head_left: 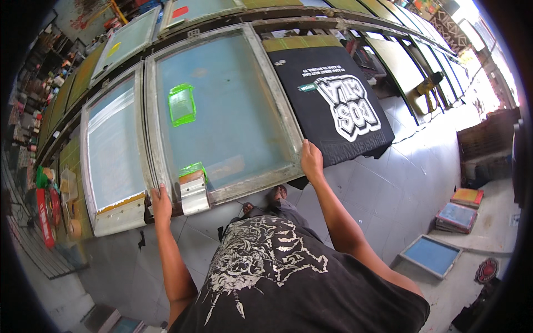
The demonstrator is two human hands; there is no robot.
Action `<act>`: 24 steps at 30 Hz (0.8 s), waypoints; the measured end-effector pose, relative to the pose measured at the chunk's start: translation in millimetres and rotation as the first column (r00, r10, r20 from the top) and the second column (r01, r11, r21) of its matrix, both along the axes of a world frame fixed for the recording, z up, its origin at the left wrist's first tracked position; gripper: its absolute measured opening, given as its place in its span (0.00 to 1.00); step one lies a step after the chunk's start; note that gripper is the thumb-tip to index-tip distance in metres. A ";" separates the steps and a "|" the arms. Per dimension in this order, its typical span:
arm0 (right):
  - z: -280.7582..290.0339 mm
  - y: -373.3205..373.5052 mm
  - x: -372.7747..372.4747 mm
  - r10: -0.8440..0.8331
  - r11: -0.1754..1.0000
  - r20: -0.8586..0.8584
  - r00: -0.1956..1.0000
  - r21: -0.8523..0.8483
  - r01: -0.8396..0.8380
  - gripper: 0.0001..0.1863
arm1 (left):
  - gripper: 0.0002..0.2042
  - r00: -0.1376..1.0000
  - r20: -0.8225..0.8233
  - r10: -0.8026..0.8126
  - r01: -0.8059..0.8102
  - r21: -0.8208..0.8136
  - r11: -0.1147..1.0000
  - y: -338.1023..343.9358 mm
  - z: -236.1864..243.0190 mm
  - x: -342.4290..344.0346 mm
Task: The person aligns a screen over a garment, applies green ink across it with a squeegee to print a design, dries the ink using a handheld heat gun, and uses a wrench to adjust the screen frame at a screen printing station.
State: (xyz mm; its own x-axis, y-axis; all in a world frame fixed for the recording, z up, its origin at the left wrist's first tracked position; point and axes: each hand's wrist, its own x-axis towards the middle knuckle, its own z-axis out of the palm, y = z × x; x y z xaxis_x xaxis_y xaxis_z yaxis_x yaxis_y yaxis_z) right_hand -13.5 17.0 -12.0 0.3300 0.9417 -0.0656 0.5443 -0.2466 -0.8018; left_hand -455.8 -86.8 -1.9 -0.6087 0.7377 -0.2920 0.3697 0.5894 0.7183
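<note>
the large screen frame [272, 90], with its grey, stained rails, lay slightly tilted across the centre and upper left-centre of the frame. the person's right hand [312, 159] was at its lower right corner, the fingers closed on the outer edge of the rail. the left hand [161, 206] was at the lower left corner, its fingers together over the left rail; the underside of that grip was hidden.

the pale blue mesh [227, 116] bore a bright green ink patch [182, 105] left of its middle. a squeegee [194, 195] with a metal holder rested at the mesh's lower left, green ink along its upper edge, just beside the left hand.

at the left of the frame, near that hand, stood a narrower-looking screen [115, 144] with white smears and another squeegee [121, 216] along its lower end. right of the large screen frame, upper right of centre, a black shirt [311, 94] with a white printed design lay spread on a yellowish board [300, 43].
</note>
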 end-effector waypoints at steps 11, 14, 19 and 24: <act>-6.6 10.8 -0.6 0.023 1.000 0.046 0.999 -0.015 -0.023 0.26 | 0.43 0.995 -0.093 -0.029 0.011 -0.185 0.983 16.8 36.8 24.2; -7.9 11.6 1.4 0.019 1.000 0.007 1.000 -0.011 -0.019 0.26 | 0.42 0.983 -0.184 -0.031 0.005 -0.140 0.990 18.3 19.0 25.5; -0.2 10.1 -4.0 0.014 0.998 0.018 1.000 -0.054 -0.013 0.25 | 0.34 0.996 -0.072 -0.042 0.047 0.058 0.997 -1.3 5.8 12.1; -5.3 10.4 -1.3 0.008 0.996 -0.036 0.999 -0.092 -0.011 0.25 | 0.31 0.999 -0.042 -0.033 0.038 0.124 0.992 -13.4 27.6 26.4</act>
State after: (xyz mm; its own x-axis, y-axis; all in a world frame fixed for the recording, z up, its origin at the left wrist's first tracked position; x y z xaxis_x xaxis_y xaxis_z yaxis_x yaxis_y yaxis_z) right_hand -14.8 27.4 -17.3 0.3171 0.9341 -0.1638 0.5183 -0.3153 -0.7949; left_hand -429.4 -100.2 25.7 -0.5906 0.7884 -0.1722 0.4187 0.4818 0.7698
